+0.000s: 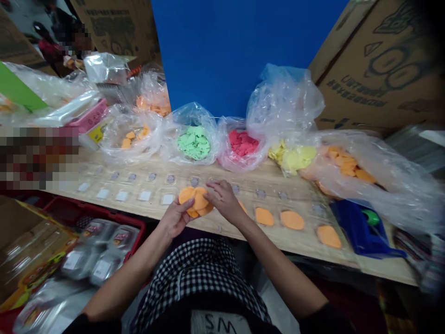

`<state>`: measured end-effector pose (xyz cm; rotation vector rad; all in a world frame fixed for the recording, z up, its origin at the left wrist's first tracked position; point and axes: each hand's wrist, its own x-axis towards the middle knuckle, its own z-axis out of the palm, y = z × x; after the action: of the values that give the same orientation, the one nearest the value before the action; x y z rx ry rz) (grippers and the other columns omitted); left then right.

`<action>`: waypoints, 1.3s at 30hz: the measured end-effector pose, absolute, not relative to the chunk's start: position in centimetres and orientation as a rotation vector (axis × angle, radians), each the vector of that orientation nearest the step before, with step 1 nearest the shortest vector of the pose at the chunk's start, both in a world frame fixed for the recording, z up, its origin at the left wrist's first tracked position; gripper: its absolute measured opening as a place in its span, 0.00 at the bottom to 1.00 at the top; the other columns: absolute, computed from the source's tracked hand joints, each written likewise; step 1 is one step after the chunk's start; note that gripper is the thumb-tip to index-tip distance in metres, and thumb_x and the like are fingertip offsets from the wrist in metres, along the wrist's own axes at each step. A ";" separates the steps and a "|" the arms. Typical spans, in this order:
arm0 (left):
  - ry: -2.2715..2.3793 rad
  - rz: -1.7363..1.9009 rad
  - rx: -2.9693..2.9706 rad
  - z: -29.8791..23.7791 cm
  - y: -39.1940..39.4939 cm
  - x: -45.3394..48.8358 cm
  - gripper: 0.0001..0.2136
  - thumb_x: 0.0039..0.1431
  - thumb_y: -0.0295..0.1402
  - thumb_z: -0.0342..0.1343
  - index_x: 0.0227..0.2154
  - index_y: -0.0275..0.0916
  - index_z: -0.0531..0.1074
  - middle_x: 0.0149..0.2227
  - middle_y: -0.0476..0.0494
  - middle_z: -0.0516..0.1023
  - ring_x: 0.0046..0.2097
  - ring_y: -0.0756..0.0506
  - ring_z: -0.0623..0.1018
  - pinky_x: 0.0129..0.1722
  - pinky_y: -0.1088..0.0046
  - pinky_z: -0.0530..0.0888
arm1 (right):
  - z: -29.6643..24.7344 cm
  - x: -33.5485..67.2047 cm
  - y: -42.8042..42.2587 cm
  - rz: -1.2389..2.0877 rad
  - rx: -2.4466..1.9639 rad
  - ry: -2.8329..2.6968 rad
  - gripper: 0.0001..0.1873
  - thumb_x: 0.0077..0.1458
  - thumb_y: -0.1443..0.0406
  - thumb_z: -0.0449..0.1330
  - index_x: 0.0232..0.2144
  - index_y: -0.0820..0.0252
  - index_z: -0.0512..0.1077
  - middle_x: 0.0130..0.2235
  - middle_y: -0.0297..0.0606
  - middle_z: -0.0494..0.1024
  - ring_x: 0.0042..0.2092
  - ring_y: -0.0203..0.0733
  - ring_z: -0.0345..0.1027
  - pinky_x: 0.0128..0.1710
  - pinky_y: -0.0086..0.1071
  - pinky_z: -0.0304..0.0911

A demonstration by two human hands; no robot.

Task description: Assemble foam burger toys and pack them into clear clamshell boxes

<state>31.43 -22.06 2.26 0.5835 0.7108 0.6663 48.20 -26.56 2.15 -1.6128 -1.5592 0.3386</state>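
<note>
A: Taking the orange pieces [200, 198] in hand as the clock's centre, what colour is twelve?
B: Pale green pieces [193, 143]. Between one and two, red-pink pieces [243, 143].
A: And two o'clock?
B: Yellow pieces [297, 158]. At three, a blue tape dispenser [352, 232] with a green roll [370, 216].
A: Six?
B: Black-and-white checked cloth [208, 266].
A: Eight?
B: A red crate [139, 234].
A: Ten?
B: A pink basket [92, 117], dark-patterned on its side.
A: The board [243, 55] between twelve and one?
B: Plain, deep blue.
</note>
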 end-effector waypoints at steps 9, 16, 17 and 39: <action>0.688 0.528 0.629 2.0 -20.8 30.1 0.22 0.39 0.20 0.61 0.41 0.36 0.66 0.40 0.41 0.74 0.40 0.44 0.75 0.43 0.64 0.71 | 2.8 45.1 -26.2 0.463 -1.387 -1.245 0.04 0.48 0.63 0.57 0.28 0.56 0.65 0.33 0.34 0.69 0.38 0.38 0.63 0.41 0.35 0.58; 0.648 0.527 0.656 2.5 -19.8 30.2 0.23 0.36 0.18 0.62 0.39 0.38 0.67 0.39 0.44 0.74 0.38 0.45 0.75 0.39 0.66 0.73 | 2.5 45.0 -25.9 0.588 -1.225 -0.809 0.14 0.43 0.62 0.60 0.33 0.56 0.60 0.31 0.33 0.68 0.34 0.36 0.64 0.36 0.33 0.63; 0.656 0.529 0.657 2.6 -19.6 30.2 0.23 0.36 0.18 0.62 0.39 0.38 0.67 0.39 0.44 0.74 0.38 0.45 0.75 0.39 0.66 0.73 | 2.5 45.1 -25.8 0.593 -1.207 -0.777 0.15 0.42 0.62 0.61 0.33 0.56 0.60 0.31 0.32 0.68 0.34 0.36 0.64 0.36 0.33 0.63; 0.814 0.649 0.768 3.8 -15.1 26.3 0.25 0.33 0.16 0.62 0.39 0.38 0.68 0.37 0.44 0.75 0.36 0.45 0.76 0.34 0.68 0.76 | -2.4 48.9 -25.1 0.628 -1.758 -1.056 0.09 0.44 0.62 0.57 0.31 0.58 0.66 0.29 0.34 0.71 0.31 0.38 0.64 0.31 0.32 0.60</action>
<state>26.26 -15.09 3.79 0.7683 0.8140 0.6487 48.91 -25.12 -2.43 -1.7577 -1.0556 0.6280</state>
